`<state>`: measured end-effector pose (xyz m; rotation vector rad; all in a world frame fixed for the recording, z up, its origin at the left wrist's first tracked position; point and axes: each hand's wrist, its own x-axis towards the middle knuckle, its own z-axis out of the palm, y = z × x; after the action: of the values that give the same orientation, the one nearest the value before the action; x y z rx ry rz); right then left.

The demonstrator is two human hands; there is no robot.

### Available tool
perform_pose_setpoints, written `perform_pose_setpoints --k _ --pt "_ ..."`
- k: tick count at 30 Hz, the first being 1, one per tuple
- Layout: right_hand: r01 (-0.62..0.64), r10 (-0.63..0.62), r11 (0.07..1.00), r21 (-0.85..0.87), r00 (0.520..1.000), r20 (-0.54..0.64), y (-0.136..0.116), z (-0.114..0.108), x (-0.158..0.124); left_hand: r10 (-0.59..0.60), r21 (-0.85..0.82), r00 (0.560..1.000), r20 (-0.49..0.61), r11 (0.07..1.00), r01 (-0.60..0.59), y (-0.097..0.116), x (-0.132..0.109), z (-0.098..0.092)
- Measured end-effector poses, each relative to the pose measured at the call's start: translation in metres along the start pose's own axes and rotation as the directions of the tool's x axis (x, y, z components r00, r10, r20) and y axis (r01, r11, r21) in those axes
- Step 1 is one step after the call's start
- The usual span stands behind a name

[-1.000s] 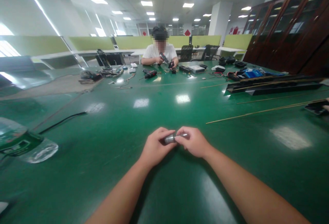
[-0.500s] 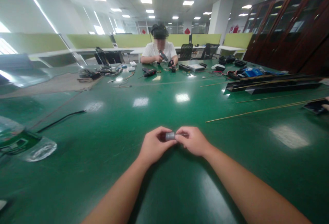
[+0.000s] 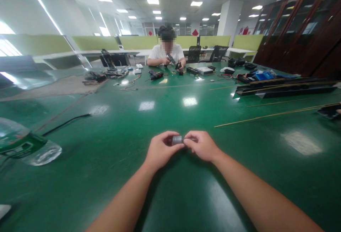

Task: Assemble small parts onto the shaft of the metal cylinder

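Just above the green table (image 3: 186,189), both of my hands meet around a small silver metal cylinder (image 3: 177,139). My left hand (image 3: 161,150) curls its fingers and thumb round the cylinder's left end. My right hand (image 3: 203,146) pinches the right end, where a thinner part is mostly hidden by the fingers. Only a short middle stretch of the cylinder shows between the two hands.
A clear plastic bottle with a green label (image 3: 23,147) lies at the left edge, and a black cable (image 3: 65,122) runs behind it. Thin brass rods (image 3: 266,116) and long black rails (image 3: 285,89) lie at the right. A person (image 3: 166,53) sits across among tools.
The two hands have closed in on each other, so less of the silver cylinder shows than one second ago. Nothing else on the table has moved.
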<state>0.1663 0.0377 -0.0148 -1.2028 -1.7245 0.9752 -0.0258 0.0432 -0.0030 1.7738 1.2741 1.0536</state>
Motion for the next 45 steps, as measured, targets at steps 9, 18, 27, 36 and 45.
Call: perform_pose_setpoints --k 9,18,27,36,45 --pt "-0.001 0.001 1.000 -0.005 1.000 -0.018 -0.0004 -0.0014 0.0000 -0.015 -0.046 1.000 -0.011 0.999 0.015 -0.0024 0.0017 -0.0019" --pt "0.006 -0.006 1.000 0.012 1.000 -0.029 0.0021 0.0002 0.0002 -0.052 -0.077 0.999 -0.012 0.996 0.051 -0.0034 0.0024 -0.0018" --pt "0.006 -0.002 0.998 0.058 0.998 -0.059 0.0065 0.0031 0.0014 -0.075 -0.131 0.997 -0.027 0.989 0.071 -0.0055 0.0033 -0.0027" --pt "0.009 -0.003 0.997 0.077 0.997 -0.071 0.0067 0.0037 0.0008 -0.085 -0.161 0.996 -0.036 0.984 0.079 -0.0059 0.0037 -0.0032" --pt "0.006 0.003 0.993 0.119 0.997 -0.081 0.0089 0.0052 0.0022 -0.113 -0.201 0.992 -0.063 0.975 0.099 -0.0061 0.0042 -0.0037"
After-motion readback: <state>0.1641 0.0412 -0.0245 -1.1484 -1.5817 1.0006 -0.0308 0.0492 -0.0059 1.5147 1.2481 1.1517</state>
